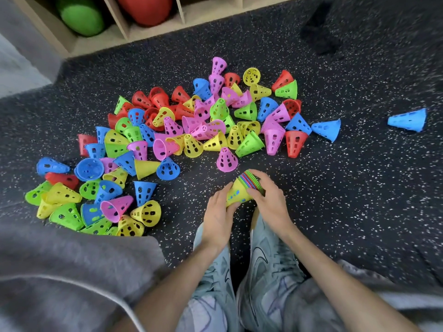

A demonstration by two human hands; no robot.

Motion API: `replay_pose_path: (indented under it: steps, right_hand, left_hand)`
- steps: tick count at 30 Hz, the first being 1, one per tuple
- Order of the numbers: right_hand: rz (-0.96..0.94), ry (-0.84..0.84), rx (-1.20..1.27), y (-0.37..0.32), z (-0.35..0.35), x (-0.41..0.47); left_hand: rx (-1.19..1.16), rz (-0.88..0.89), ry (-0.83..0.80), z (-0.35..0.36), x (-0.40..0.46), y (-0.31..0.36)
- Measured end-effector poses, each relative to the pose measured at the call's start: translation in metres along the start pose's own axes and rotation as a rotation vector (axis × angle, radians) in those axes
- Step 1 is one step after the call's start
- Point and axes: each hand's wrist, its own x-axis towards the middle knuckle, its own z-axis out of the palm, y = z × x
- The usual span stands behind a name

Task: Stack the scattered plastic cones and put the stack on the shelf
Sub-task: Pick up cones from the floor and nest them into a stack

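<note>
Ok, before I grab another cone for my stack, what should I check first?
1. Both hands hold the stack: ok, left hand and right hand grip it.
2. Stack nested straight: cannot tell, hands cover it.
3. Nearest loose cone: ok, the pink cone stands just ahead.
4. A hand free to grab: not ok.
5. Shelf has room: cannot tell.
6. Stray blue cone remembered: not ok, lies far right.
</note>
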Motion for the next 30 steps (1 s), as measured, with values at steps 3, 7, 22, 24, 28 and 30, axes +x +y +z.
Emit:
replay_pose_path:
  steps: [3,7,22,24,28,30]
  right_hand:
    - [-0.028,-0.021,0.002,0.002,0.001,0.001]
    - [-0.043,-0.034,-0.008,0.003,0.0,0.001]
    - [-0.019,-0.236,0.087,-0.01,-0.009,0.013]
    - [-0.015,-0.244,0.103,-0.01,-0.012,0.018]
    - [-0.018,-0.228,0.064,-0.011,-0.021,0.032]
    - [-0.02,-0.207,0.046,-0.012,-0.03,0.042]
  left_hand:
    - [0.001,0.002,0.004,0.0,0.0,0.0]
    - [-0.003,-0.022,-0.008,-0.002,0.0,0.002]
    - [-0.123,-0.081,-0.086,-0.005,-0.001,0.011]
    - [-0.143,-0.105,-0.07,-0.004,-0.001,0.009]
    - [-0.159,-0.125,-0.07,-0.002,0.0,0.007]
    - [-0.173,-0.147,-0.075,0.0,0.002,0.005]
